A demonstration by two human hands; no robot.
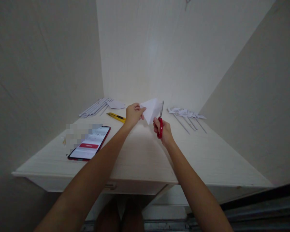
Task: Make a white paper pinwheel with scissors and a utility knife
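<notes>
A folded piece of white paper (149,109) is pinched at its left side by my left hand (134,114), above the table's middle. My right hand (164,131) has its fingers through the red handles of a pair of scissors (160,124). Their metal blades point away from me, close to the paper's right side, and look nearly closed. Whether the blades touch the paper I cannot tell. Just left of my left wrist, a yellow utility knife (116,117) lies on the table, its right end hidden behind the wrist.
The pale table (140,161) stands in a corner between walls. At the left lies a phone (90,145) with its screen lit. Behind it are several rolled paper sticks (94,108) and a flat paper piece (116,104). Several paper pinwheels on sticks (185,112) lie at the right.
</notes>
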